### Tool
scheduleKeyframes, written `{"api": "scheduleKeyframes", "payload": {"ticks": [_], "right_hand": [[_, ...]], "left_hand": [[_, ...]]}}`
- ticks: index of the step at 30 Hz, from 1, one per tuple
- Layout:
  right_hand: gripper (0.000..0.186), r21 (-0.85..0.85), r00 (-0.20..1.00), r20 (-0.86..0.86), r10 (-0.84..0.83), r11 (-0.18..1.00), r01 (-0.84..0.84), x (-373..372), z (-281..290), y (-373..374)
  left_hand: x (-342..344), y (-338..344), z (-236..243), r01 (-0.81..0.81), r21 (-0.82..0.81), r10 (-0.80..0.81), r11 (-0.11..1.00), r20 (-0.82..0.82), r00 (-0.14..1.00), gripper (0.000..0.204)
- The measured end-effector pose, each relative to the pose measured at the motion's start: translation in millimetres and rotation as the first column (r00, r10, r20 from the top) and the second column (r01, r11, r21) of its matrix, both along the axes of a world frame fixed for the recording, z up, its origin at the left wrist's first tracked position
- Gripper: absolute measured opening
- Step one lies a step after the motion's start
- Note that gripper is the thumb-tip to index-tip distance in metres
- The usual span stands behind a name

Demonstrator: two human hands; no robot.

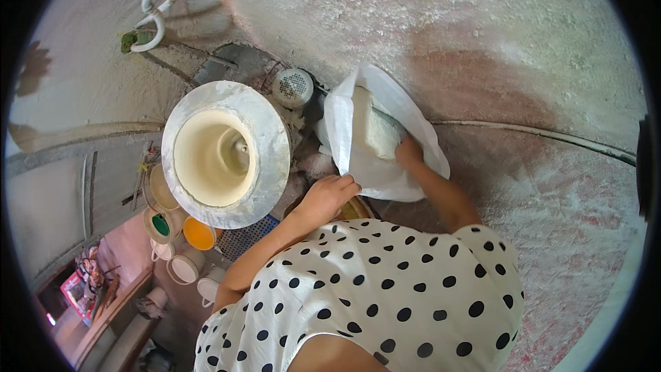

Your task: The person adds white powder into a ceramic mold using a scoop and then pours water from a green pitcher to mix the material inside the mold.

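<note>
A white woven sack (pixel 427 172) stands open at centre right, with pale powder (pixel 365 124) inside. My left hand (pixel 329 194) pinches the sack's near-left rim. My right hand (pixel 410 153) reaches down into the sack beside a greyish curved object among the powder; its fingertips are hidden, so what it holds is unclear. Left of the sack is a round metal hopper (pixel 268 158) with a cream-coated, hollow inside and a wide flat rim.
A perforated round housing (pixel 292 87) sits behind the hopper. Several buckets, one orange (pixel 200 234), and a blue crate (pixel 251 238) lie lower left. A white curved pipe (pixel 151 40) is on the upper-left wall (pixel 82 76). Powder-stained wall (pixel 516 41) borders the sack.
</note>
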State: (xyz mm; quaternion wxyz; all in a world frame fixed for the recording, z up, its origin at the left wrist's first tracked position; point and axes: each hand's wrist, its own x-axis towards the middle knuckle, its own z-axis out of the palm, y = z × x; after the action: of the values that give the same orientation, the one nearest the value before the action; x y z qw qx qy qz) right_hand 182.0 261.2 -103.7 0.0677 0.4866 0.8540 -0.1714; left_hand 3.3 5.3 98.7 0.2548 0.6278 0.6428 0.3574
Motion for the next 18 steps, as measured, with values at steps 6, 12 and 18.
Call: {"api": "scheduleKeyframes", "payload": {"ticks": [6,12,18], "right_hand": [[0.041,-0.687,0.896,0.271,-0.353,0.581,0.437,-15.2,76.8,-9.0],[0.033,-0.591,0.845,0.074,-0.529,0.66,0.465,-10.7,-24.7,-23.9],[0.021,-0.773,0.837,0.135,-0.53,0.473,0.424,-20.2,11.4,-22.5]], "left_hand": [[3.5,-2.8,10.1,0.068,0.012,-0.068,0.998,0.022,0.997,0.031],[13.3,17.4,16.1,0.163,-0.005,-0.163,0.987,-0.009,0.987,0.03],[22.2,6.9,22.8,0.129,-0.042,-0.13,0.991,-0.042,0.991,0.029]]}}
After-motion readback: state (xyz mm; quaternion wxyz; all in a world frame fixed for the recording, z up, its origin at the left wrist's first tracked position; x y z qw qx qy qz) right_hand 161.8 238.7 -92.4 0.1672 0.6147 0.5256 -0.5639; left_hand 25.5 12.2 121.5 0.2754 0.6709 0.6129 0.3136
